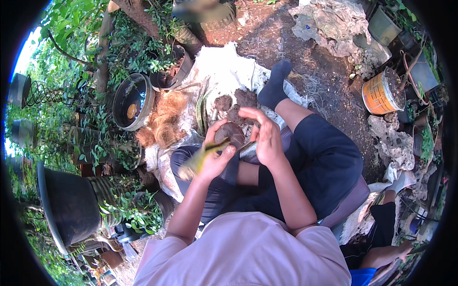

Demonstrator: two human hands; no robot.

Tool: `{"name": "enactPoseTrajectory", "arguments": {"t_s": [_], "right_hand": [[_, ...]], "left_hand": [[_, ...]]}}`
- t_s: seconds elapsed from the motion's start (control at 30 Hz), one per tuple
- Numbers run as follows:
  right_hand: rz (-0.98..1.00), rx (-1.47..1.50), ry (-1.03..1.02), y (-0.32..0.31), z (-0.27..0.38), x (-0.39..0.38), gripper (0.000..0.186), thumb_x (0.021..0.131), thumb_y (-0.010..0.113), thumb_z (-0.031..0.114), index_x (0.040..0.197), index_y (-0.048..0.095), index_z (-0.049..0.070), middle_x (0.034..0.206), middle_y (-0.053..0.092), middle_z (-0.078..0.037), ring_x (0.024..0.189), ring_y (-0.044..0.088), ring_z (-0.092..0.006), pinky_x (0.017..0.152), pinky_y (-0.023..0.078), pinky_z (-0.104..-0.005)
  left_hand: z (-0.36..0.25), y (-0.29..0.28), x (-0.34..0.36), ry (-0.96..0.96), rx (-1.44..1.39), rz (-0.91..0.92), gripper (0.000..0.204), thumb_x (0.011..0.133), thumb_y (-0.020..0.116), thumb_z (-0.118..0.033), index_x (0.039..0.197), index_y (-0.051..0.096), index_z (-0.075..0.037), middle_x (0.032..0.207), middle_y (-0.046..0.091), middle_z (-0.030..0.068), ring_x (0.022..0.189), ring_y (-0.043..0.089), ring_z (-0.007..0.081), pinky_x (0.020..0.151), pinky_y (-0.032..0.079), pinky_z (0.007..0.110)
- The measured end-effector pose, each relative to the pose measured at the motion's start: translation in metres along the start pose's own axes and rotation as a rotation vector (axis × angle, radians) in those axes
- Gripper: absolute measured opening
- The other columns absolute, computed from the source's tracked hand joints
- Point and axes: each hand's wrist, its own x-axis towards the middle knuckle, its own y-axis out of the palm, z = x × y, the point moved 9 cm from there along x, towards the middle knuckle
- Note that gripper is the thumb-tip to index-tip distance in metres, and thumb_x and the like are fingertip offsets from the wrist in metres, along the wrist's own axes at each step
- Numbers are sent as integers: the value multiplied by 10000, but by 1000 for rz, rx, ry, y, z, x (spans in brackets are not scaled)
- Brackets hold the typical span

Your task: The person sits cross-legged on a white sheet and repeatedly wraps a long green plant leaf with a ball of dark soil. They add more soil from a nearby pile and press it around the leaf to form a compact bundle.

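My left hand [217,157] is closed round a small yellow-green piece [193,164], blurred and hard to name, beside a rounded lump of dark soil [229,133], which its fingertips touch. My right hand [265,138] is raised at the lump's right side, fingers apart and slightly bent; whether it touches the lump is unclear. More loose soil clods [246,97] lie just beyond my hands on a white sack [214,62], along with a long green strip [200,109].
Orange-brown fibre [167,109] and a round black basin [119,102] are at left, with a big black pot [67,205] and plants. At right are rough rocks [391,148] and an orange bucket [377,95]. Another person's arm and dark-clad leg [377,257] show at lower right.
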Motion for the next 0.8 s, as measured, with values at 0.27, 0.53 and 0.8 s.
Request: {"name": "enactPoseTrajectory", "arguments": {"t_s": [0.27, 0.53, 0.8], "right_hand": [[-110, 447, 126, -7, -4, 2, 564, 906, 336, -74, 1441, 286, 97, 1294, 567, -194, 536, 509, -60, 493, 440, -182], [295, 751, 347, 32, 13, -10, 754, 863, 347, -125, 1519, 116, 167, 1484, 392, -226, 548, 569, -89, 463, 477, -206], [388, 259, 275, 34, 10, -10, 561, 907, 588, -6, 1424, 402, 106, 1372, 498, -136, 670, 572, -77, 584, 491, -224]], "left_hand": [[13, -5, -8, -45, -140, -39, 825, 812, 773, -396, 1410, 329, -42, 1219, 524, 107, 1132, 528, 204, 983, 432, 351], [11, -2, -7, -5, -132, -38, 746, 844, 745, -386, 1371, 363, -21, 1242, 531, 115, 1126, 548, 200, 992, 435, 350], [-1, -13, -11, 76, -207, -105, 834, 820, 774, -420, 1389, 275, -69, 1317, 525, 201, 1147, 567, 256, 986, 467, 399]]}}
